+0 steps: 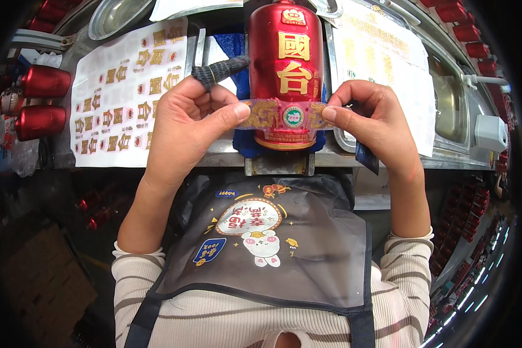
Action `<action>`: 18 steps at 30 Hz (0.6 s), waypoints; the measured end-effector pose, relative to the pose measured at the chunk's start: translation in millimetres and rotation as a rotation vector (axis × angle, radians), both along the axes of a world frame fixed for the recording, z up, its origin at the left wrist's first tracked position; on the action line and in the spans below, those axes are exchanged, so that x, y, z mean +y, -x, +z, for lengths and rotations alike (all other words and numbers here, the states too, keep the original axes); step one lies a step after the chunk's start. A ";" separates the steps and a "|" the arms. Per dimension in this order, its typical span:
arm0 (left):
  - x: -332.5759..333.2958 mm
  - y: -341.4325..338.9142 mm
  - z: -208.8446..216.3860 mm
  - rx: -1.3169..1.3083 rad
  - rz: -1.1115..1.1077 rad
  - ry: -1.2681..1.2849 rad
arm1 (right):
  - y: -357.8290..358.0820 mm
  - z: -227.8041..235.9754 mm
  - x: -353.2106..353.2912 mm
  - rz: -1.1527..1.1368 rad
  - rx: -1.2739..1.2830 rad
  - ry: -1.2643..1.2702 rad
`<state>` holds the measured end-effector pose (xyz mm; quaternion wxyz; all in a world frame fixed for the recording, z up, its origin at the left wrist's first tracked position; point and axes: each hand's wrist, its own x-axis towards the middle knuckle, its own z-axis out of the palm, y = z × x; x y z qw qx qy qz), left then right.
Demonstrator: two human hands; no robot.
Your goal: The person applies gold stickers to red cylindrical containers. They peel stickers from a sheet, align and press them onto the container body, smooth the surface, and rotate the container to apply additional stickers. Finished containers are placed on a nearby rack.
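Observation:
A glossy red bottle (264, 64) with raised-looking gold characters lies on a blue cloth (240, 142), its base toward me. Across its lower part stretches a see-through decal strip (277, 118) with gold ornament and a round green emblem. My left hand (194, 116) pinches the strip's left end between thumb and fingers; a dark knitted finger cover (220, 71) wraps its raised index finger. At the other end, my right hand (371, 119) pinches the strip. A dark flat piece (366, 158) hangs below the right palm, its kind unclear.
Sheets of gold decals lie left (113, 93) and right (383, 64) of the bottle. Metal basins stand at the far left (119, 17) and right (451, 110). More red bottles (43, 122) sit at the left edge. A white plastic container (492, 133) is at the right.

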<state>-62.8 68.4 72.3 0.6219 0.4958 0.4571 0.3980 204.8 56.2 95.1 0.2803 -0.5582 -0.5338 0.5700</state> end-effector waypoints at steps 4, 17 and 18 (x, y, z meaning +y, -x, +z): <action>0.6 -0.4 -0.9 -0.002 -0.007 0.017 | -1.4 -2.3 1.4 0.009 0.012 0.010; 0.9 -4.6 -6.2 0.027 0.011 -0.013 | -0.4 -3.7 2.7 0.007 0.029 0.001; 0.9 -4.8 -6.3 0.032 0.010 -0.018 | -0.7 -4.2 2.7 0.009 0.030 -0.003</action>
